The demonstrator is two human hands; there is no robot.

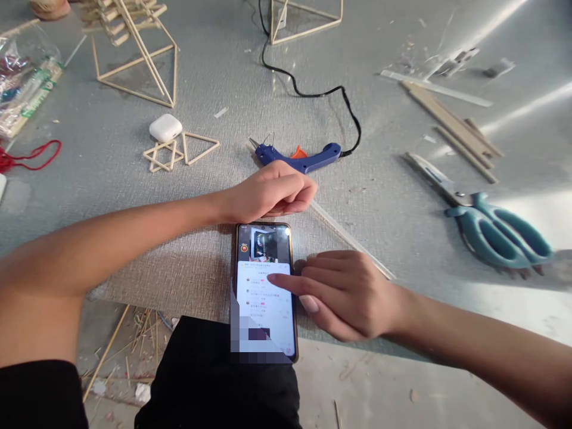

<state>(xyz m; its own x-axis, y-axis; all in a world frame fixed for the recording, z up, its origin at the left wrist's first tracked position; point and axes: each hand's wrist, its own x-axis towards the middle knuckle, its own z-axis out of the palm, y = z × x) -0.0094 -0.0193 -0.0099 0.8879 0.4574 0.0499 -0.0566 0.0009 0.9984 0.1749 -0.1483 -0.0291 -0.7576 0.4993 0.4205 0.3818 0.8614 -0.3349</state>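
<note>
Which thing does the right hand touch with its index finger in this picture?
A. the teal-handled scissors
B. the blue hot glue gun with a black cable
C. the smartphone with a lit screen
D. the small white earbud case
C: the right hand lays its index finger on the lit screen of the smartphone at the table edge, while the left hand rests as a loose fist just above it.
</note>
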